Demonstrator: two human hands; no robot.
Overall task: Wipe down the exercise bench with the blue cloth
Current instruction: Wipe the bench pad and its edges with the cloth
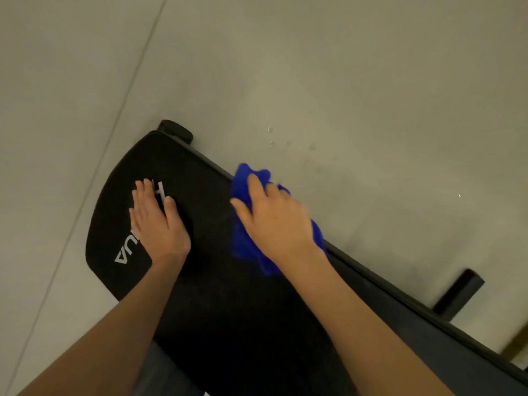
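Note:
A black padded exercise bench with white lettering runs diagonally from upper left to lower right. My left hand lies flat on its rounded end, fingers straight, partly covering the letters. A crumpled blue cloth sits on the pad near the bench's far edge. My right hand presses down on the cloth with its fingers spread over it; the cloth bulges out beyond the fingertips and beside the wrist. The right hand looks slightly blurred.
Pale grey floor surrounds the bench, with a few small droplets beyond its far edge. A black frame foot juts out at the right, and a black end cap shows past the rounded end.

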